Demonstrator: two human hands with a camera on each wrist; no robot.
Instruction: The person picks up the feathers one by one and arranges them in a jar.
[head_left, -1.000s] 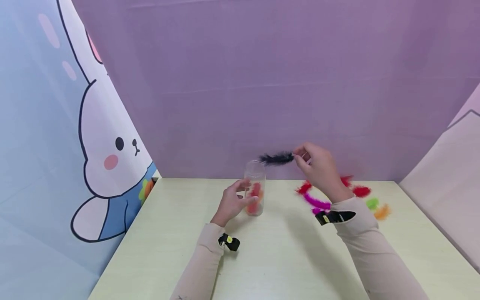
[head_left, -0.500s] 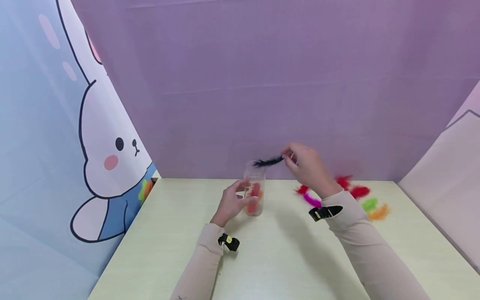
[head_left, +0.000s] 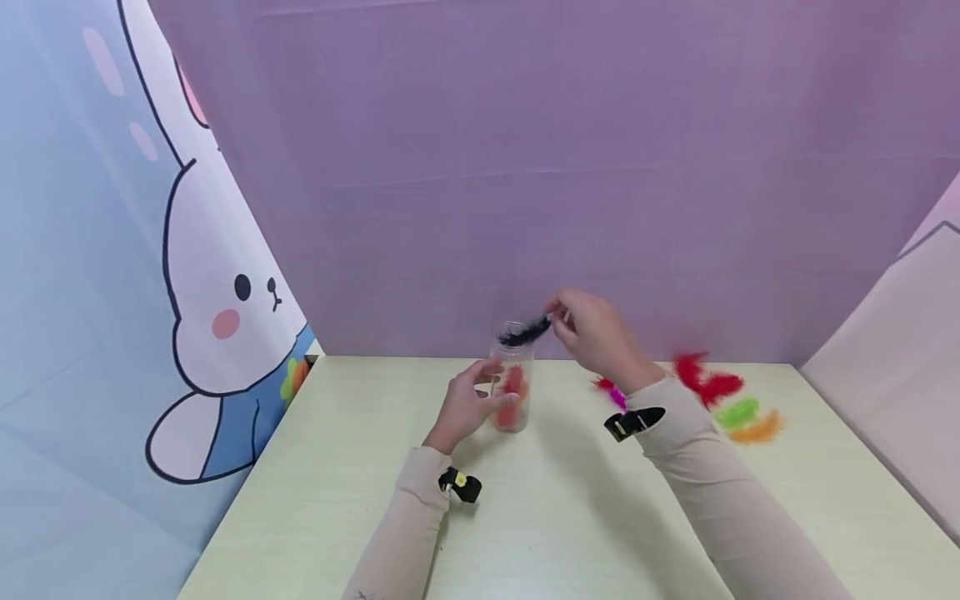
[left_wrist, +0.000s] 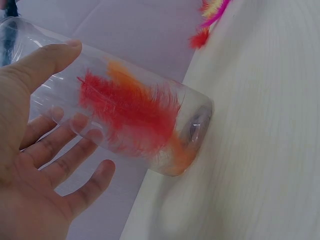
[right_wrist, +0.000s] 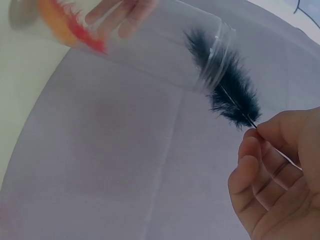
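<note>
A clear plastic jar (head_left: pixel 517 354) stands upright on the table, with a red feather (left_wrist: pixel 132 112) and an orange feather (left_wrist: pixel 125 75) inside it. Thumb and fingers of my left hand (head_left: pixel 467 407) curve around the jar's side and hold it. Between thumb and forefinger, my right hand (head_left: pixel 598 337) pinches a black feather (right_wrist: pixel 235 97) by its quill. The feather's fluffy tip has entered the jar's mouth, while the quill end stays outside, up and to the right.
On the table (head_left: pixel 360 467), to the right, lie loose red feathers (head_left: pixel 708 385), a green feather (head_left: pixel 738 412) and an orange feather (head_left: pixel 757 428). A magenta feather (head_left: pixel 617 397) shows partly behind the right wrist. A purple cloth (head_left: pixel 570 167) hangs at the back.
My right hand has moved left with the black feather, bringing its tip from beside the jar's rim into the mouth. The left hand and jar have stayed in place.
</note>
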